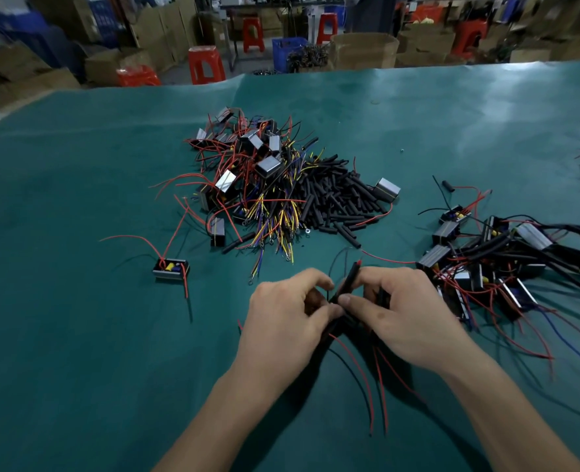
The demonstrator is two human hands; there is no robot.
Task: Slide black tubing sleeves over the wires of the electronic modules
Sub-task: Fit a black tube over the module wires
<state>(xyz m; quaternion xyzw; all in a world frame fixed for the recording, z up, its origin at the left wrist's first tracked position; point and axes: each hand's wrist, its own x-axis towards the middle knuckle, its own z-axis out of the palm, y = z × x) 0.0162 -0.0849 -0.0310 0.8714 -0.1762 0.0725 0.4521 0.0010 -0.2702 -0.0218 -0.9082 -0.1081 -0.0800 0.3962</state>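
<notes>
Left hand (287, 310) pinches the wires while right hand (396, 313) grasps the black sleeve (348, 282), red tip showing at its twelve o'clock end; best keep wires bunched straight, feeding steadily. Spare sleeves (336, 199) lie at twelve o'clock.

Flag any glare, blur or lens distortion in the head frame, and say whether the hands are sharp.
Head view: both hands, left hand and right hand, are sharp, as is the black sleeve they pinch; overhead-light glare streaks the far right of the green table mat; the right and upper-left edges smear; wide-angle curvature bows the table's far edge.
</notes>
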